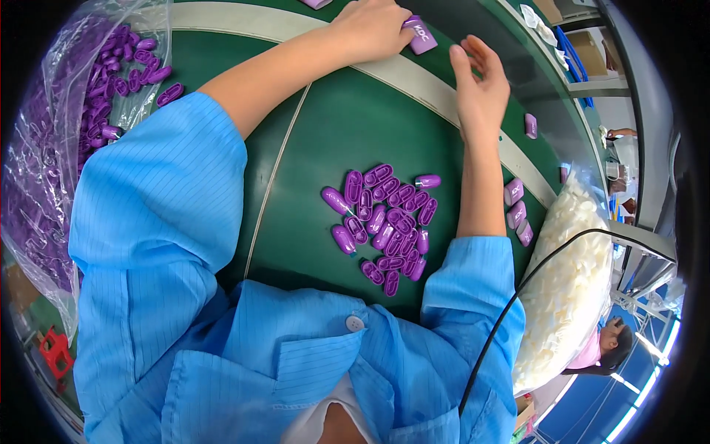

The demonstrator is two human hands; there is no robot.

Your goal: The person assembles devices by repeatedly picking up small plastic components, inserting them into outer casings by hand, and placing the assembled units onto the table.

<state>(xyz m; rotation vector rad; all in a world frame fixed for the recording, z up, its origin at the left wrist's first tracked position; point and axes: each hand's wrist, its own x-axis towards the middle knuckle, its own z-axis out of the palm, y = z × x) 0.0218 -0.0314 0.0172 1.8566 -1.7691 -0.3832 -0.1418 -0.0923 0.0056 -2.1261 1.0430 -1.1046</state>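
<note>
Reaching to the far middle, my left hand (370, 31) has its thumb and fingers closed at the near edge of a light purple, rounded rectangular case (421, 35) with white print. To the right of that case my right hand (482, 87) is raised with nothing in it, its thumb and fingers apart and slightly curled. Between my forearms lies a loose pile of small glossy purple oval plastic shells (399, 220), several turned up to show their hollow insides. All this is on a green work surface (296, 200).
At left, a clear plastic bag (44, 163) spills more purple shells (100, 96). Several light purple cases (515, 214) sit right of my right forearm, beside a big bag of cream-coloured pieces (569, 281). A pale curved strip (244, 21) crosses the surface. Another person (603, 344) sits far right.
</note>
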